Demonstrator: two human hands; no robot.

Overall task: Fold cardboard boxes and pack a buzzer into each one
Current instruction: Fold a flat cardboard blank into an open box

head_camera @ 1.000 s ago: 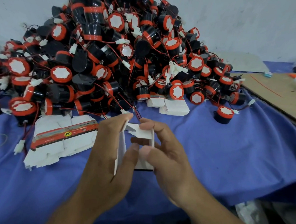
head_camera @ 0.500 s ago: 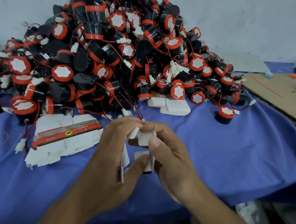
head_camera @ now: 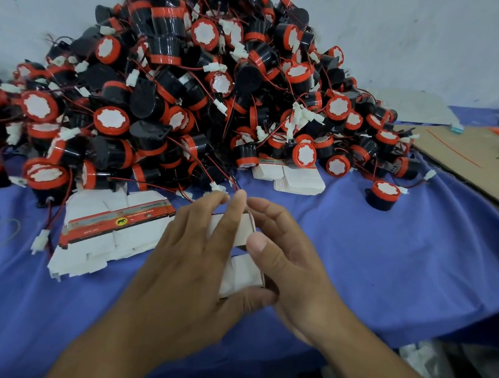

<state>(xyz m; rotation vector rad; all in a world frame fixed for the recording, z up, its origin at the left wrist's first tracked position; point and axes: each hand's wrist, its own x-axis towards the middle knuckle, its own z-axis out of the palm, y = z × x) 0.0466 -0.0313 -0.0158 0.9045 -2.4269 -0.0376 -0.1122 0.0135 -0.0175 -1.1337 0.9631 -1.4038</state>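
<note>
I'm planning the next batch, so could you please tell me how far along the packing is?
Done: no packed box is in view. In hand: the left hand and right hand hold one white box, mid-fold. Left: the big pile of buzzers and a stack of flat boxes wait on the blue cloth.

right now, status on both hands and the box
Left hand, right hand: both grip the white box, part folded. No buzzer picked yet. Buzzer pile close behind the hands; flat boxes lie to the left.
</note>
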